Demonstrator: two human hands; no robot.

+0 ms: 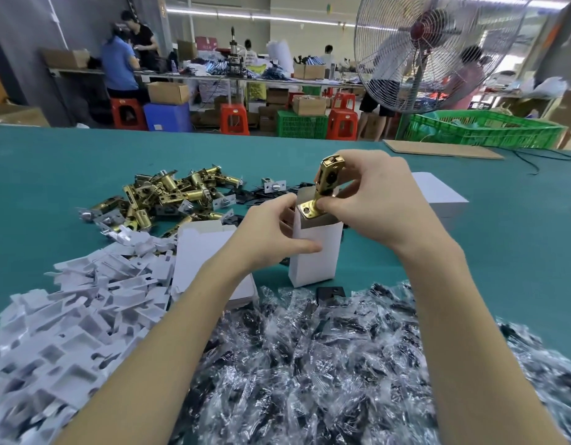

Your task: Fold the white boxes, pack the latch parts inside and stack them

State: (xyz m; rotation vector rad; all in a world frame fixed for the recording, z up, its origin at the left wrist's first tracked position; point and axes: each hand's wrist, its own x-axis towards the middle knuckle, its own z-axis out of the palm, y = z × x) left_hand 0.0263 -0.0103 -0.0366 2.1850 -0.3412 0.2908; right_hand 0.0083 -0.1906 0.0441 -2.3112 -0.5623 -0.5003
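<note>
Nearest the wearer, clear bagged parts point(309, 364) cover the worktop point(36, 175). Beyond them, the left hand point(271, 229) grips the upright white box point(314, 252) at its open top. The right hand point(374, 200) pinches the brass latch point(325, 184), long axis near vertical, faceplate end entering the mouth; loose latches point(168, 194) lie beyond.

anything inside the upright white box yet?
The gold latch held by the right hand has only its lower end at the open top of the white box, which the left hand steadies. The walls hide the interior.
</note>
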